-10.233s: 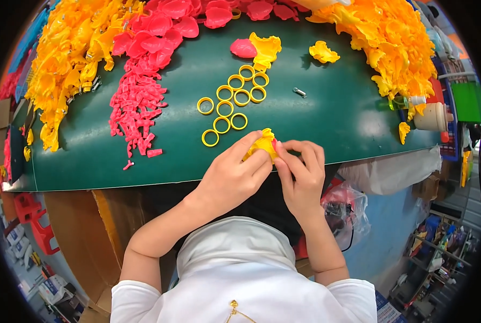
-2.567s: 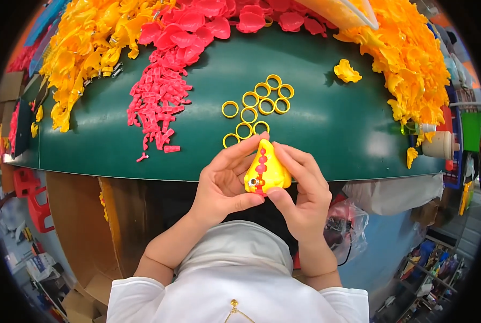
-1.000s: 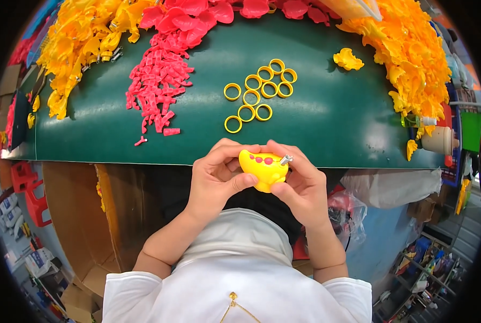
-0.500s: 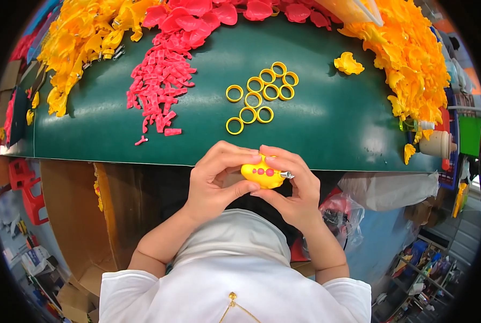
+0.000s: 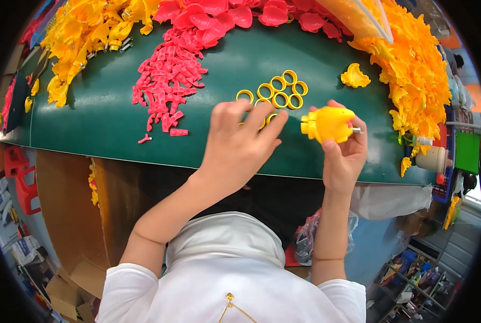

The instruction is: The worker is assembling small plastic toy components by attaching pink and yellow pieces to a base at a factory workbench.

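My right hand (image 5: 346, 153) grips a rounded yellow plastic toy part (image 5: 332, 124) above the table. Short yellow stubs stick out of its left end, and a metal pin (image 5: 357, 130) pokes out on the right by my fingers. Some pink shows between the part and my fingers. My left hand (image 5: 237, 142) reaches over the group of yellow rings (image 5: 281, 99), fingers apart and pointing down, slightly blurred. It covers several of the nearer rings; whether a fingertip touches one cannot be made out.
Small pink pieces (image 5: 170, 81) lie left of the rings, below larger pink shells (image 5: 213, 21). Heaps of yellow shells (image 5: 412, 70) line the right and far left of the green table (image 5: 89, 129). One loose yellow shell (image 5: 355, 76) lies apart. A cardboard box (image 5: 68, 204) stands below the table edge.
Both hands held the yellow toy part near the table edge. They have separated: the right hand carried the part up and right, the left let go and moved forward over the rings.
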### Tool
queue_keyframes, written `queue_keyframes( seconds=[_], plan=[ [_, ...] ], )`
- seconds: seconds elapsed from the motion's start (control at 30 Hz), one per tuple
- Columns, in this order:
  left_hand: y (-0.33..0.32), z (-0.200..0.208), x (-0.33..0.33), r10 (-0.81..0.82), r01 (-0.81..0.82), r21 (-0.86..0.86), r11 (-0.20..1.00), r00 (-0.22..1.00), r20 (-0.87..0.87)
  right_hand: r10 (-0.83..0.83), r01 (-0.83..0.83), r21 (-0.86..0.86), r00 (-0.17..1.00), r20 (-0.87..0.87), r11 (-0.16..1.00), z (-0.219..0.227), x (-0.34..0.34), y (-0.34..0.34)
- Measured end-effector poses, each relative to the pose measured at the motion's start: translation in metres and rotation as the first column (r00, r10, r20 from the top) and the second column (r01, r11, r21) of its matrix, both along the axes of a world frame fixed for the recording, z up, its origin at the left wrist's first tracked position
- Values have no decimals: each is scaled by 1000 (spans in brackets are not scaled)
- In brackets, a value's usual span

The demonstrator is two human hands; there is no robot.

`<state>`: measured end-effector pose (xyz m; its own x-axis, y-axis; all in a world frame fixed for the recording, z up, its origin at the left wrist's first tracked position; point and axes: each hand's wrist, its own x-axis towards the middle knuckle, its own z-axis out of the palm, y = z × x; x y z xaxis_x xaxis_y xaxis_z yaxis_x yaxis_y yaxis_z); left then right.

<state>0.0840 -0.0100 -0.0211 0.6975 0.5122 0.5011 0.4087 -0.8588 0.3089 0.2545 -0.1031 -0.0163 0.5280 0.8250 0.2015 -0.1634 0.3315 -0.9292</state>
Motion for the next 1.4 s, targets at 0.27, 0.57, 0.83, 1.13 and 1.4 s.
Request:
queue_keyframes(
  seconds=[0.27,0.57,0.83,1.13,1.4],
  plan=[
    [0,-18,10,-126,128,-62,990,991,44,-76,73,-77,996,-36,994,-12,9,-30],
    [-13,-25,16,-152,292,-428,855,931,332,2,0,-81,1000,19,997,-22,-2,-35],
    [-9,-12,6,-58,75,-226,971,995,79,77,-77,-12,996,44,997,-19,-14,-21],
    [-4,-5,-1,42,-29,-314,949,998,36,173,-142,-118,933,315,983,-22,-21,-10],
    [8,16,-18,-6,-9,-296,955,999,-52,327,-44,-393,643,692,918,16,-26,8]
  ],
)
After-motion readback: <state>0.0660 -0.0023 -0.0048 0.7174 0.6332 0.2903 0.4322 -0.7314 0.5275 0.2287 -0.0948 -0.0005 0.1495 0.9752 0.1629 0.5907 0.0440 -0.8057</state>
